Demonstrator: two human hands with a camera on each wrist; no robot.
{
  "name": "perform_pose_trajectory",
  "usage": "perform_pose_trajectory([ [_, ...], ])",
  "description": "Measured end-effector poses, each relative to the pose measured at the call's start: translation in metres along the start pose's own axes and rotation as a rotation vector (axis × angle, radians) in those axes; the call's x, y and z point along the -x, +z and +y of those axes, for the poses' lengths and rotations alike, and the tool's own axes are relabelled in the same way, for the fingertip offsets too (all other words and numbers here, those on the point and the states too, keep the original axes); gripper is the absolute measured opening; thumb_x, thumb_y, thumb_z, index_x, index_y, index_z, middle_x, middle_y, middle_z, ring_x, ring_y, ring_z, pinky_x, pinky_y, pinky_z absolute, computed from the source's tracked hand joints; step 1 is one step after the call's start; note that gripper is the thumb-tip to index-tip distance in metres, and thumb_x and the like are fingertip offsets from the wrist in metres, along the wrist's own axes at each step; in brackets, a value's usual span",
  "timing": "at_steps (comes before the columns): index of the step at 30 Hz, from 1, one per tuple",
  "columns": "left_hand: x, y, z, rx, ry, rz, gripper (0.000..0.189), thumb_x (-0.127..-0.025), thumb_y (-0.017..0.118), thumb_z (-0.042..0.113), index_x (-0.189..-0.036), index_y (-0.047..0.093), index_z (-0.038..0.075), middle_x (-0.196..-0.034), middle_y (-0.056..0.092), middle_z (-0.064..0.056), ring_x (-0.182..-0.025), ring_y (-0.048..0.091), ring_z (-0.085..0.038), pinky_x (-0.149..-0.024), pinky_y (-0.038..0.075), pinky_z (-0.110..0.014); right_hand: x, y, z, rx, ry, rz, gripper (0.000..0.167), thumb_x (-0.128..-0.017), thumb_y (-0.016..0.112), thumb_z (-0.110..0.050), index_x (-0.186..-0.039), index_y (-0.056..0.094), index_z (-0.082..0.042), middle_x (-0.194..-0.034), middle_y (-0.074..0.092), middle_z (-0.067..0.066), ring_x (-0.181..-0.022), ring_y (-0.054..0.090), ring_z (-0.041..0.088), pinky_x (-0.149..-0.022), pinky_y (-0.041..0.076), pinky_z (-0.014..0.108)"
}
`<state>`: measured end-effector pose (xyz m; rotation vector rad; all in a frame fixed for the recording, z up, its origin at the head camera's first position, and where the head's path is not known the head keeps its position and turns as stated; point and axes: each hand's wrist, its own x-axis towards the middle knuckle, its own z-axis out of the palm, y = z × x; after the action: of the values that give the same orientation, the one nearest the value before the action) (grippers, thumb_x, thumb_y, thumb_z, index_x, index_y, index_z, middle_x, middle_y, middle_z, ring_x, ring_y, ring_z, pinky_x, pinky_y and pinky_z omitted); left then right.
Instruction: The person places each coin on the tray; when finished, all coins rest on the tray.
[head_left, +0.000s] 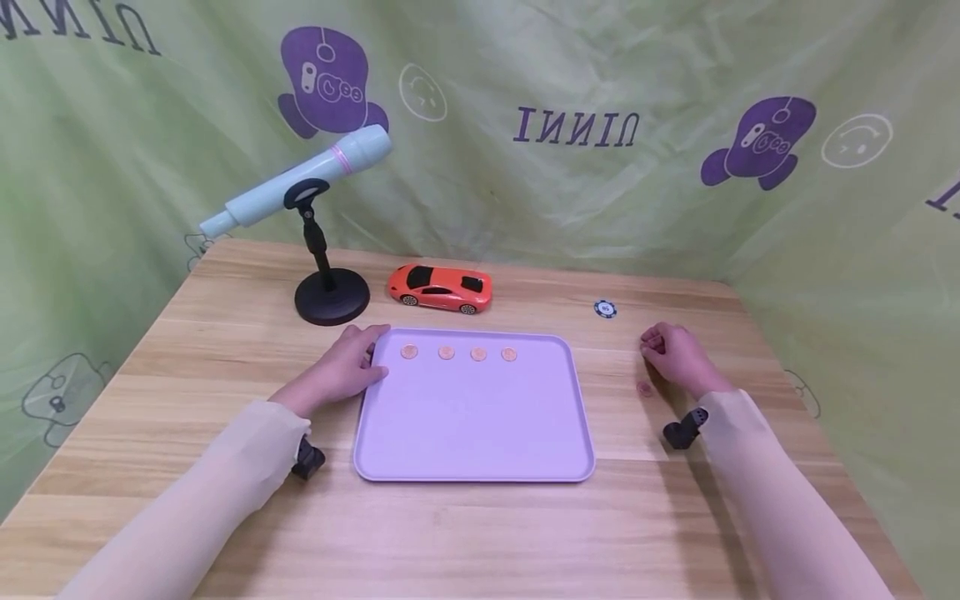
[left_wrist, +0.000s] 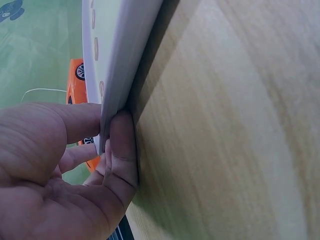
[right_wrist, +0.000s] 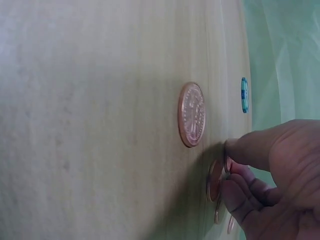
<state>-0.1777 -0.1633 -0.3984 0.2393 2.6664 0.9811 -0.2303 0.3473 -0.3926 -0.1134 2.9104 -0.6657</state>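
My left hand [head_left: 341, 371] grips the far left corner of a lavender tray [head_left: 472, 417]. In the left wrist view, the tray's rim [left_wrist: 125, 60] sits between the thumb and the fingers. A row of several copper coins [head_left: 477, 354] lies along the tray's far side. Right of the tray, my right hand [head_left: 677, 357] is low over the table, its thumb and fingertips pinching a copper coin [right_wrist: 227, 161] seen nearly edge-on. More coins [right_wrist: 214, 181] lie just beneath those fingers, partly hidden. Nearer me, one separate coin [right_wrist: 192, 115] lies flat on the wood.
A blue and white poker chip [head_left: 605, 309] lies behind my right hand. An orange toy car [head_left: 441, 289] stands behind the tray. To its left, a light blue microphone [head_left: 300, 185] rests tilted on a black stand [head_left: 330, 296]. Green printed cloth [head_left: 577, 200] hangs behind the wooden table.
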Motion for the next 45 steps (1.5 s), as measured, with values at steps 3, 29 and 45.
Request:
perform_pose_trajectory([
  [3,0.0,0.0,-0.001,0.006,0.003,-0.003,0.07,-0.101,0.064,0.008,-0.161,0.03,-0.003,-0.129,0.047,-0.029,-0.099,0.056,-0.029,-0.083,0.053,-0.034,0.0,-0.001,0.002,-0.008,-0.004,-0.01,0.027,-0.103,0.059,-0.006,-0.122,0.058,0.013,-0.112,0.065,0.031,-0.101,0.064,0.039,-0.092,0.055,0.051],
  [29,0.001,-0.001,0.001,-0.005,0.002,-0.004,0.071,-0.101,0.065,0.008,-0.162,0.03,-0.002,-0.129,0.047,-0.028,-0.098,0.055,-0.028,-0.082,0.052,-0.032,0.004,0.008,-0.017,-0.056,-0.073,0.117,0.02,-0.1,0.065,-0.006,-0.116,0.07,0.006,-0.103,0.071,0.024,-0.088,0.061,0.027,-0.075,0.049,0.03],
  [45,0.0,0.0,0.0,0.007,0.008,-0.006,0.07,-0.101,0.065,0.008,-0.161,0.03,-0.003,-0.13,0.047,-0.029,-0.099,0.056,-0.029,-0.083,0.054,-0.033,-0.005,0.034,-0.078,-0.307,-0.207,0.055,0.02,-0.095,0.075,-0.008,-0.111,0.069,0.002,-0.103,0.072,0.019,-0.087,0.063,0.015,-0.074,0.054,0.016],
])
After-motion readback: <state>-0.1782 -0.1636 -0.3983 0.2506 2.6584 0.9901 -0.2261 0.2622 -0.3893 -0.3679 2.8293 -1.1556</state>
